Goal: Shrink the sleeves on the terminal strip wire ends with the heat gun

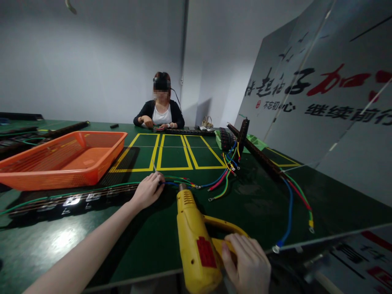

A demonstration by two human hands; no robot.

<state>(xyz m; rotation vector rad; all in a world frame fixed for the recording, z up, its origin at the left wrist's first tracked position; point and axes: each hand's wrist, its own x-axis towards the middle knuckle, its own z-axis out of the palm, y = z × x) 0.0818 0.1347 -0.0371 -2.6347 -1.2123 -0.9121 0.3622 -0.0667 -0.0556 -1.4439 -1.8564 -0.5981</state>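
Observation:
My right hand (249, 261) is wrapped round the handle of a yellow heat gun (194, 228). Its metal nozzle (182, 186) points away from me, close to several coloured wires (174, 182) with ring terminals. At the right end of a black cable chain (92, 198), my left hand (148, 190) is closed on those wires. A thin pale strip (154, 166) sticks up from between its fingers; I cannot make out what it is.
An orange plastic basket (92, 177) stands at the left. More cable chains (260, 149) with loose wires lie at the right, beside a green basket (257, 142). Yellow tape rectangles (174, 168) mark the green table. Across it sits a person (161, 108) handling small parts.

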